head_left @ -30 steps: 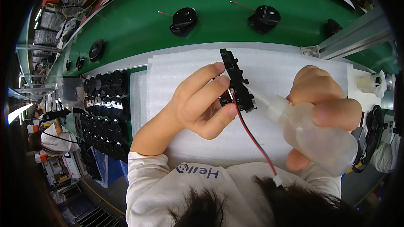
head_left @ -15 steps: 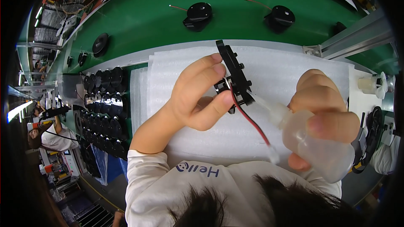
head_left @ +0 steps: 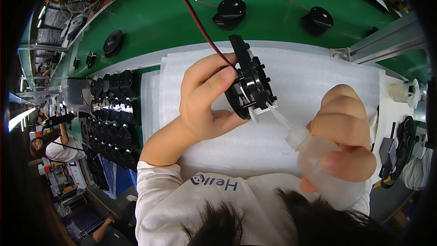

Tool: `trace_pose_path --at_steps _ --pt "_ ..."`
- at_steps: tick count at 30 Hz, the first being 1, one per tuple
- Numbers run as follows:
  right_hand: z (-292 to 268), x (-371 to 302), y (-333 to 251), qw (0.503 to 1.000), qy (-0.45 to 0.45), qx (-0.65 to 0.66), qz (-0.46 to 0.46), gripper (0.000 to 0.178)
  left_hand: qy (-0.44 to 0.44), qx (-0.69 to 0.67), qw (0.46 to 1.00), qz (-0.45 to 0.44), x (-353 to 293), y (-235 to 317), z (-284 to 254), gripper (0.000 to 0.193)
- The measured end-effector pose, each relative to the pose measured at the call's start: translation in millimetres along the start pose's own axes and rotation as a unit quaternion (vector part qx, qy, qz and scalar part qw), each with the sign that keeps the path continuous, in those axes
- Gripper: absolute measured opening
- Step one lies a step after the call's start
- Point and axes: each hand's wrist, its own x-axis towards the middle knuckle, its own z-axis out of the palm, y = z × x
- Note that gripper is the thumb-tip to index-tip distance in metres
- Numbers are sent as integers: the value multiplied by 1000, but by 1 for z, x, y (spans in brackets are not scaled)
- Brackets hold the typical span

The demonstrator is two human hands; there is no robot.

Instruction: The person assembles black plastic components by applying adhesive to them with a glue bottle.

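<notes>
Green bench (head_left: 159, 27) spans ten to two o'clock, with white foam (head_left: 309, 82) below it. Near centre, the person's left hand (head_left: 200, 93) is partly closed, gripping a black unit (head_left: 256, 82) edge-on between thumb and fingers; its cable (head_left: 193, 13) runs toward eleven o'clock. At three o'clock, the right hand (head_left: 343, 125) wraps around a cloudy bottle (head_left: 313, 159), its nozzle (head_left: 280, 118) at the unit's lower edge; contact is unclear. Work on this unit seems under way, unfinished: it is not yet set down, and any liquid cannot be made out. Black discs (head_left: 120, 82) stand in rows at nine o'clock, their stage unknown.
</notes>
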Motion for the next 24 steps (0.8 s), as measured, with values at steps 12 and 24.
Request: trace_pose_path --at_steps 12,24 --pt "1 -3 5 999 10 -18 -45 41 -13 -158 968 -194 3 11 1 82" --pt "-1 -1 0 1000 -6 -14 -9 40 -4 -352 884 -309 7 14 -2 73"
